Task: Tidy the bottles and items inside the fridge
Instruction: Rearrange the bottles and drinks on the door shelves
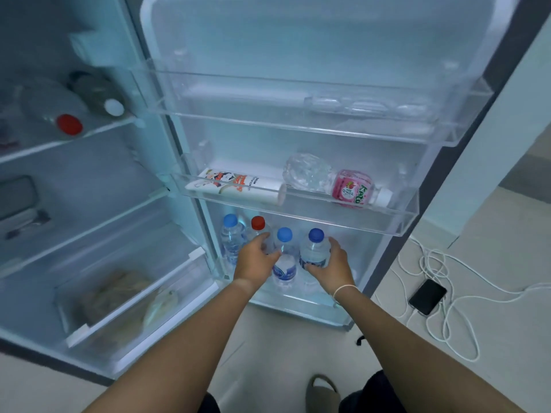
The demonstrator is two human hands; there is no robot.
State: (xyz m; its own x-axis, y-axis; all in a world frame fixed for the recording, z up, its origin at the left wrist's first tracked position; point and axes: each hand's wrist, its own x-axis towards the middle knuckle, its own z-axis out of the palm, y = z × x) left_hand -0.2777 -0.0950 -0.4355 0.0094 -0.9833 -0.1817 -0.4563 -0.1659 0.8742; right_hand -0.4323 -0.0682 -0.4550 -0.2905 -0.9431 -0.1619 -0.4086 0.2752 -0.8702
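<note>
**Both hands on bottles in the bottom door shelf**

The fridge door (298,40) stands open, and four water bottles stand upright in its bottom door shelf (298,296). The left hand (255,260) reaches between the red-capped bottle (258,223) and the middle blue-capped bottle (284,254); its grip curls around a bottle there, though which of the two it holds cannot be told. The right hand (332,263) has its grip wrapped around the dark-blue-capped bottle (314,248), thumb at the front, fingers behind. A light-blue-capped bottle (231,234) stands at the far left of the row, untouched.

On the middle door shelf (298,214) a white tube (238,187) lies on its side, and beside it a pink-labelled bottle (334,181) also lies flat. Inside the fridge, two bottles lie on an upper shelf, one with a red cap (69,124), one with a white cap (114,107). A phone (428,296) and white cable (447,269) lie on the floor.
</note>
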